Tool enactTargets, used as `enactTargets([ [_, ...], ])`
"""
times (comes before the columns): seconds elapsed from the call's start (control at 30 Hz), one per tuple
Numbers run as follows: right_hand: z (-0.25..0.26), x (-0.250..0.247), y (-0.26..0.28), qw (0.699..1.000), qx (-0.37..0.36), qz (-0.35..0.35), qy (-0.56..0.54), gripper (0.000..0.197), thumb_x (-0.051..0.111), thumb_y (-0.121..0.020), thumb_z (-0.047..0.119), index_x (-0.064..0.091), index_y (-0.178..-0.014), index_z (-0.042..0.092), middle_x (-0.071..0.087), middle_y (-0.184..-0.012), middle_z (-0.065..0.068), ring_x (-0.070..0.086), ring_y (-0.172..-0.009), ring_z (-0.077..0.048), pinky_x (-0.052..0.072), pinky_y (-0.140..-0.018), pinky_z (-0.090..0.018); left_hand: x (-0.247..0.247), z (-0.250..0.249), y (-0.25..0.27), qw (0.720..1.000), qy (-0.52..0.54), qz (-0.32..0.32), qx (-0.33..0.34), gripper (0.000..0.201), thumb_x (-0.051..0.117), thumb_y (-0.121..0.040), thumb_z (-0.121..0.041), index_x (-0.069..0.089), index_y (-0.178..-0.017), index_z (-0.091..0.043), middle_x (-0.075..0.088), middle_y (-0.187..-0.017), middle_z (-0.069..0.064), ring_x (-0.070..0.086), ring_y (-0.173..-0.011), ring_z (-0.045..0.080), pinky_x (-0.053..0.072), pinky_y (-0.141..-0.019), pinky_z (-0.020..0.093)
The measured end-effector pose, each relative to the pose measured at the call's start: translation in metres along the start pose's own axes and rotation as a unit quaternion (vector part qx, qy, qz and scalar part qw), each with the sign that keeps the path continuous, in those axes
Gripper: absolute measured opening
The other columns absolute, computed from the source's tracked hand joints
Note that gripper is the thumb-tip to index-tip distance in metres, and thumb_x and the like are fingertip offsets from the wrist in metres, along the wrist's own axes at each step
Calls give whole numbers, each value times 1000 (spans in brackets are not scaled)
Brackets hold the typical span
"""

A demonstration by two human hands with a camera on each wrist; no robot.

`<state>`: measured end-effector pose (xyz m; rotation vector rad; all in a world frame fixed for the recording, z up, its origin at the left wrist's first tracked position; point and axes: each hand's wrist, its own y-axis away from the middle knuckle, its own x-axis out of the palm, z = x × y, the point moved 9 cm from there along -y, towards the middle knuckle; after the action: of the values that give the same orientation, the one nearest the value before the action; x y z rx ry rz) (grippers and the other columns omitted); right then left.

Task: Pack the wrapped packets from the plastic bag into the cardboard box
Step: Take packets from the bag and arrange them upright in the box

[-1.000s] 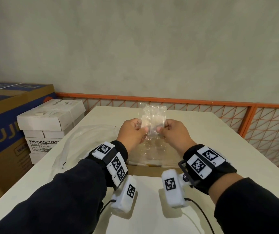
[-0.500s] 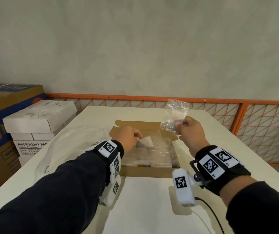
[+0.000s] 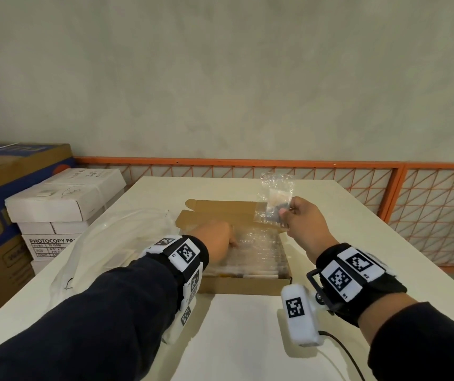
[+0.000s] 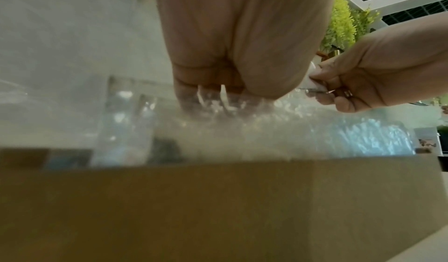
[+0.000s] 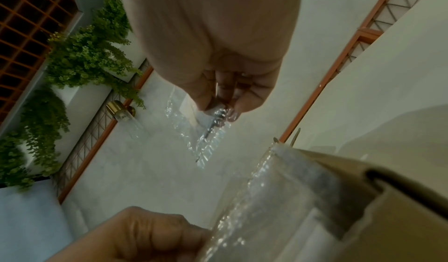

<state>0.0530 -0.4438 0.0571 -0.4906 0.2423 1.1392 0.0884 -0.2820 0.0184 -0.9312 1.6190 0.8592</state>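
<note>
Cream table [image 3: 247,339], open brown cardboard box [image 3: 242,284] at centre, crumpled clear plastic bag [image 3: 105,243] at nine o'clock.
Head view showed the right hand [image 3: 304,226] pinching a clear wrapped packet [image 3: 276,199] above the box's two o'clock corner; only the left wrist view showed the left hand's [image 4: 232,55] fingers [image 4: 189,99] curled into packets inside.

Clear wrapped pkt [image 3: 274,204] held above open cardboard box [image 3: 241,285], pkts [image 3: 258,254] inside, plastic bag [image 3: 105,243] left.
</note>
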Motion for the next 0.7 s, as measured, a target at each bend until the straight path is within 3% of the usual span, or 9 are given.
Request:
enactTargets([
  [0.07, 3, 4, 0, 1000, -12, 10, 10, 13, 47, -93, 11, 55, -84, 6, 55, -76, -5, 49, -71, -21, 42, -68, -33, 5, -2, 3, 999, -26, 28, -8, 43, 46, -90, 4, 57, -128, -11, 60, -125, 8, 58, -110, 25, 46, -98, 31],
  [0.13, 9, 6, 0, 999, -32, 13, 37, 17, 45, -93, 8, 50, -76, 9, 48, -68, 0, 42, -63, -17, 35, -58, -28, 6, -4, 7, 999, -30, 38, -3, 46, 44, -90, 4, 54, -131, -13, 59, -127, 8, 57, -111, 25, 46, -97, 29],
  [0.27, 27, 17, -1, 991, -80, 27, 105, 24, 44, -92, 5, 40, -70, 13, 41, -66, 0, 38, -62, -17, 29, -55, -27, -4, 2, 10, 999, 31, -10, 17, 46, 36, -93, -2, 53, -131, -22, 57, -129, 3, 56, -106, 20, 45, -99, 32],
  [0.33, 36, 27, -2, 983, -103, 44, 148, 18, 42, -92, 4, 47, -77, 13, 49, -74, -4, 43, -70, -22, 30, -58, -29, -12, 3, 10, 998, 1, -49, 39, 40, 33, -97, -13, 52, -132, -21, 51, -132, 2, 47, -118, 22, 31, -110, 35],
  [0.4, 44, 38, -2, 972, -119, 61, 195, 16, 41, -92, 3, 56, -93, 7, 54, -85, -10, 47, -77, -25, 30, -63, -27, -7, 3, 12, 997, -40, -33, 52, 38, 31, -99, -21, 51, -131, -18, 48, -134, 5, 43, -124, 23, 19, -114, 38],
  [0.5, 44, 53, -6, 956, -130, 78, 251, 23, 40, -91, 2, 59, -105, 6, 59, -98, -16, 54, -89, -30, 36, -68, -27, 0, 3, 16, 998, -35, -12, 59, 37, 34, -99, -23, 55, -127, -13, 51, -130, 8, 50, -117, 25, 34, -105, 37],
  [0.57, 37, 65, -5, 943, -118, 115, 289, 24, 40, -90, 1, 59, -101, 10, 59, -92, -11, 55, -95, -30, 43, -74, -31, -2, 2, 18, 997, -6, -21, 68, 35, 36, -98, -19, 57, -124, -11, 53, -128, 7, 51, -114, 24, 39, -99, 33],
  [0.63, 29, 78, 1, 919, -101, 181, 335, 24, 39, -91, -1, 57, -99, 11, 56, -83, -6, 53, -89, -25, 41, -72, -28, -4, 5, 20, 998, 15, -18, 66, 33, 37, -97, -15, 59, -121, -11, 54, -126, 7, 52, -112, 24, 40, -97, 31],
  [0.7, 26, 88, 10, 893, -93, 228, 376, 27, 39, -94, 4, 54, -116, 9, 58, -103, -11, 54, -91, -27, 38, -73, -26, -7, 13, 23, 998, 26, -11, 53, 33, 37, -96, -14, 59, -121, -13, 56, -124, 8, 54, -112, 25, 42, -98, 32],
])
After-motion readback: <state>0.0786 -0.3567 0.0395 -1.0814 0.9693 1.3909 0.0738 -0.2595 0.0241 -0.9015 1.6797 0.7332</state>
